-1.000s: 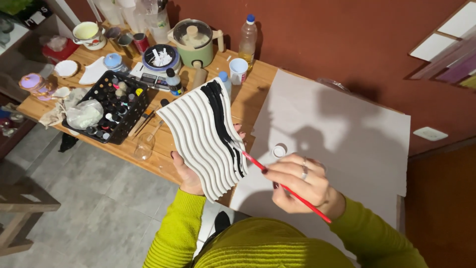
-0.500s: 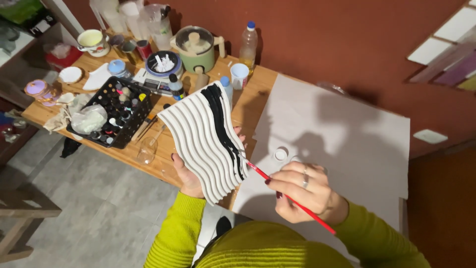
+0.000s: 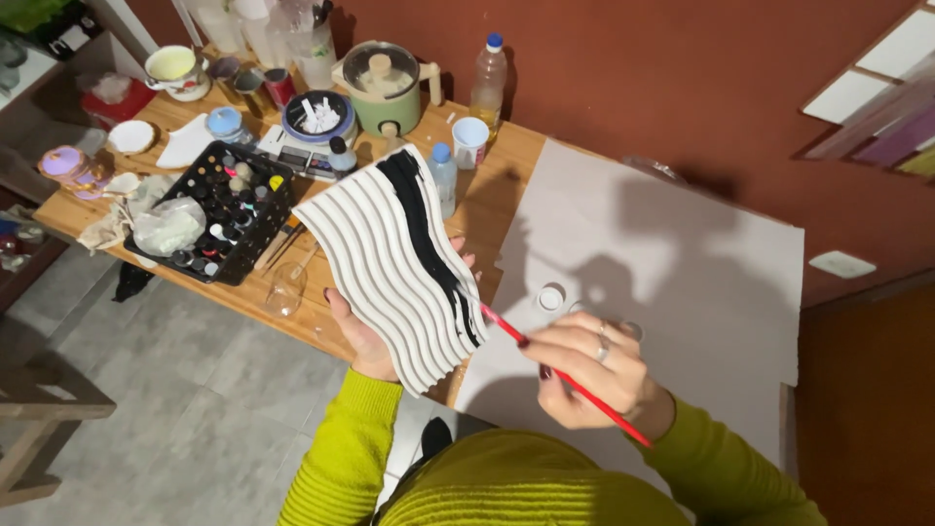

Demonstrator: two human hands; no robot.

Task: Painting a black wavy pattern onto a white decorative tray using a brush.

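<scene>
The wooden table (image 3: 506, 185) runs from the upper left of the frame toward the centre, and a large grey sheet (image 3: 682, 253) covers its right part, filling the middle right of the frame. On the sheet, just above the right hand, sits a small white paint cap (image 3: 551, 296).

At centre frame is the wavy ribbed panel (image 3: 394, 263), white, held tilted above the table's near edge. The left hand (image 3: 358, 336) supports it from beneath at its lower left, fingers wrapped behind the panel, so it is closed on the panel's underside and edge.

Judging by the paint, 1 broad black band runs along the ridges near the panel's right side, from its top end down to the lower right corner. The many ridges to the left are bare white, so most of the surface is unpainted.

At upper left lie a black tray of paint pots (image 3: 219, 209), a green pot with a lid (image 3: 385, 83), a clear plastic bottle (image 3: 487, 73) and a white cup (image 3: 470, 141).

The right hand (image 3: 589, 375), lower centre right, pinches a thin red paintbrush (image 3: 565, 375) tightly between fingers and thumb. The brush tip meets the lower end of the black band.
</scene>
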